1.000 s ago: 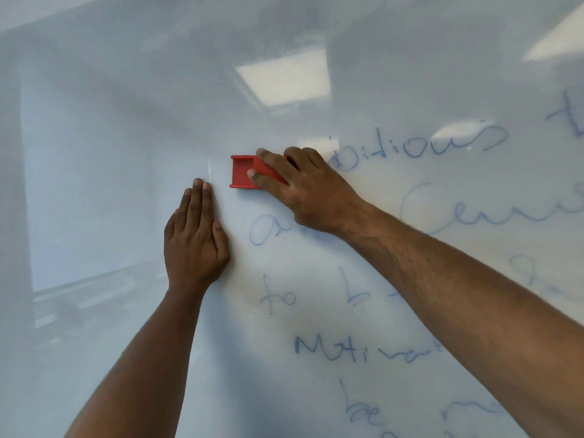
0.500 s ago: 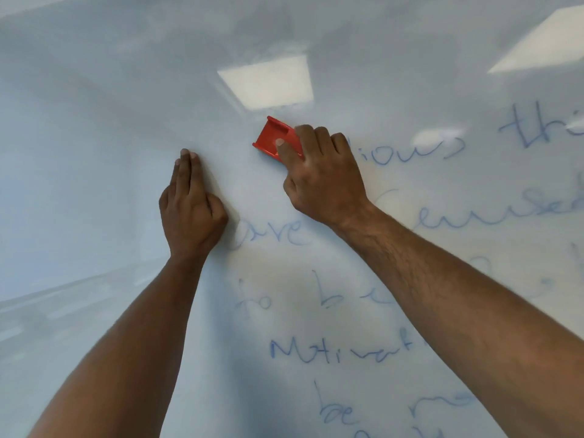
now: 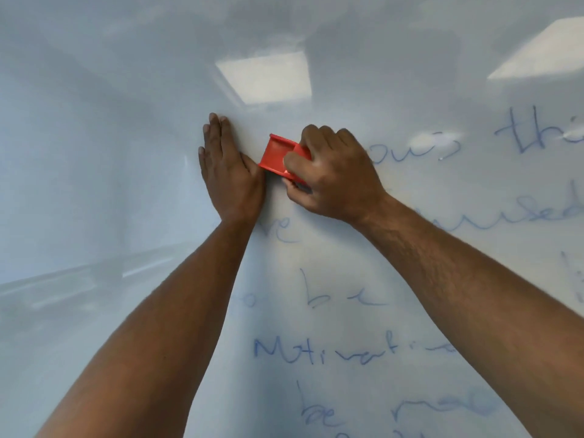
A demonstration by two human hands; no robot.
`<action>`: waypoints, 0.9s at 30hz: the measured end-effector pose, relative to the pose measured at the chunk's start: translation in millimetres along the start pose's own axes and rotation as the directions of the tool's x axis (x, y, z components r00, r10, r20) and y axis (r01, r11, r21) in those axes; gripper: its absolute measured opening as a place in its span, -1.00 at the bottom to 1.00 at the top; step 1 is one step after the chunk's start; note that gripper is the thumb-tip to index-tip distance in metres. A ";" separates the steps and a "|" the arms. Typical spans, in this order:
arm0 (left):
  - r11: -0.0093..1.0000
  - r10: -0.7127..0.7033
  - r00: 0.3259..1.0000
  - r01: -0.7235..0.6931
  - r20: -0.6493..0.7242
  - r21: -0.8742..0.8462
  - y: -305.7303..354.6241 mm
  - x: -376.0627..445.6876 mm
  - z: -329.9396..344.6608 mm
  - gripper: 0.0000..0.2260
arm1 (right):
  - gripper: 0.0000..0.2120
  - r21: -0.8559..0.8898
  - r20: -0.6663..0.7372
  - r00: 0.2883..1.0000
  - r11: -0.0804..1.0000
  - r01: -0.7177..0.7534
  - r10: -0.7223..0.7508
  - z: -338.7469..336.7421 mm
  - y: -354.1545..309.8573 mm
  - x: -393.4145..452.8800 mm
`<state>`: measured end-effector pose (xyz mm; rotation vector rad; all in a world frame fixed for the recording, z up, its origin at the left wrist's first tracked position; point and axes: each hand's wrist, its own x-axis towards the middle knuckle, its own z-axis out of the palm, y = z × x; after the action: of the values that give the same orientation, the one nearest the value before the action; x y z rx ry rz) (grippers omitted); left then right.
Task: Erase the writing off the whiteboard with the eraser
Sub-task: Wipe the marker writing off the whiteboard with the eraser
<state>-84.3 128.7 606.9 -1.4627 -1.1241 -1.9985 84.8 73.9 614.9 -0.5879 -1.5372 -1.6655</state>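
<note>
A glossy whiteboard fills the view, with faint blue handwriting across its middle and right. My right hand grips a red eraser and holds it against the board, its fingers curled round the eraser's right half. My left hand lies flat on the board with straight fingers, directly left of the eraser and touching it at the thumb side. Partly wiped words show to the right of and below my hands.
The left part of the board carries no writing and mirrors the room. Two ceiling light reflections glare near the top. More blue words run off the right edge and the bottom edge.
My right hand has brought the eraser down and left from above the top line until it meets my left hand. More of the top word and the second line's first word is wiped away.
</note>
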 end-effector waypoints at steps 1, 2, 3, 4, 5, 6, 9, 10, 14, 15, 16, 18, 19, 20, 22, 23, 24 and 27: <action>1.000 0.002 1.000 -0.001 -0.021 0.031 0.6 -1.1 2.6 -0.43 | -0.81 -0.010 -0.012 1.000 1.000 -0.024 0.024 -1.2 6.3 0.3; 0.998 0.006 0.999 -0.004 -0.038 0.055 0.0 -2.0 4.5 -0.47 | -0.80 -0.009 -0.024 0.996 0.996 -0.087 0.087 -2.2 11.1 0.5; 0.998 0.009 0.999 -0.006 -0.050 0.070 -0.9 -2.7 6.0 -0.49 | -0.79 -0.001 -0.028 0.985 0.986 -0.169 0.168 -2.7 13.8 -0.2; 0.997 0.013 0.998 -0.009 -0.057 0.080 -1.8 -2.9 7.0 -0.51 | -0.79 0.008 -0.025 0.972 0.973 -0.232 0.233 -2.7 13.8 -1.0; 0.996 0.019 0.998 -0.013 -0.062 0.091 -2.6 -3.0 7.4 -0.51 | -0.78 0.024 -0.020 0.966 0.966 -0.257 0.257 -2.1 12.0 -2.0; 0.994 0.025 0.997 -0.018 -0.067 0.103 -3.3 -3.1 7.8 -0.51 | -0.79 0.053 -0.011 0.969 0.968 -0.244 0.245 -1.8 10.8 -3.2; 0.991 0.042 0.996 -0.032 -0.074 0.134 -3.8 -3.8 7.5 -0.51 | -0.76 0.174 0.045 0.988 0.973 -0.154 0.148 -7.3 23.3 -5.9; 0.990 0.046 0.996 -0.036 -0.072 0.139 -3.8 -4.7 7.2 -0.51 | -0.74 0.173 0.053 0.987 0.972 -0.159 0.152 -10.0 31.2 -7.0; 0.986 0.061 0.996 -0.051 -0.058 0.156 -4.6 -5.6 5.5 -0.51 | -0.67 0.129 0.019 0.929 0.921 -0.368 0.369 -13.3 39.0 -14.1; 0.986 0.061 0.996 -0.051 -0.059 0.157 -4.8 -5.9 5.5 -0.51 | -0.68 0.132 0.026 0.931 0.922 -0.364 0.364 -12.1 34.6 -16.3; 0.986 0.061 0.996 -0.050 -0.062 0.160 -4.8 -6.1 5.3 -0.51 | -0.70 0.147 0.042 0.945 0.933 -0.328 0.325 -12.1 31.0 -18.3; 0.984 0.064 0.996 -0.052 -0.063 0.168 -4.9 -7.0 5.1 -0.50 | -0.71 0.179 0.076 0.974 0.958 -0.226 0.215 -16.4 32.7 -22.4; 0.984 0.068 0.996 -0.056 -0.063 0.170 -5.0 -7.5 5.1 -0.50 | -0.70 0.170 0.081 0.979 0.965 -0.201 0.189 -19.1 37.4 -24.3; 0.983 0.071 0.996 -0.060 -0.062 0.171 -5.3 -8.0 5.4 -0.50 | -0.68 0.148 0.072 0.977 0.966 -0.211 0.202 -21.1 42.3 -26.2; 0.983 0.077 0.995 -0.065 -0.066 0.169 -5.9 -8.5 6.1 -0.49 | -0.64 0.110 0.028 0.948 0.942 -0.317 0.316 -22.8 46.8 -30.5; 0.983 0.080 0.994 -0.067 -0.071 0.171 -6.3 -8.7 6.3 -0.49 | -0.64 0.101 0.012 0.929 0.924 -0.368 0.369 -22.8 44.6 -32.2; 0.982 0.085 0.994 -0.071 -0.075 0.175 -6.4 -9.1 6.5 -0.48 | -0.65 0.097 0.007 0.920 0.915 -0.391 0.392 -22.0 40.1 -33.4; 0.975 0.108 0.991 -0.091 -0.076 0.201 -5.2 -10.4 6.3 -0.44 | -0.72 0.111 0.046 0.970 0.964 -0.242 0.238 -20.4 29.6 -37.4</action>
<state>-80.7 135.5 596.1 -1.2939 -1.1525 -1.8074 133.7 63.7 600.8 -0.7118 -1.5085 -1.3808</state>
